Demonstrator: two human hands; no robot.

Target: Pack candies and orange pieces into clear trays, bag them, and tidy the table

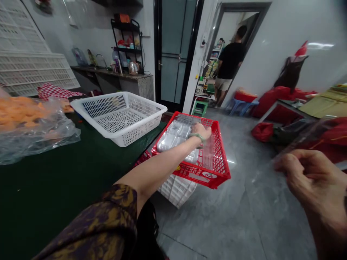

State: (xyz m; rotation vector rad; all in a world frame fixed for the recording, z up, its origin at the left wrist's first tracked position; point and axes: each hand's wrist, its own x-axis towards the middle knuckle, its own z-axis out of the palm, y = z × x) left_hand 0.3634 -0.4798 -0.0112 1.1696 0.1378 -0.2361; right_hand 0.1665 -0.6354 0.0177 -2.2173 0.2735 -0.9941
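Note:
My left hand point(202, 131) reaches out into a red plastic basket point(214, 169) beside the table. It rests on a stack of clear plastic packaging point(173, 135) inside the basket, with its fingers curled over the stack. A green bracelet sits on that wrist. My right hand point(309, 173) is raised at the right edge of the view. Its fingers pinch a thin clear plastic piece point(300, 139) that runs up and to the right. The red basket sits on top of white crates point(176, 189).
A green-topped table point(67, 169) carries an empty white basket point(119, 115) and a clear bag of orange pieces point(24, 122). White crates lean on the left wall. A person in a black shirt point(230, 61) stands in the far doorway. Red bags point(273, 104) lie on the right.

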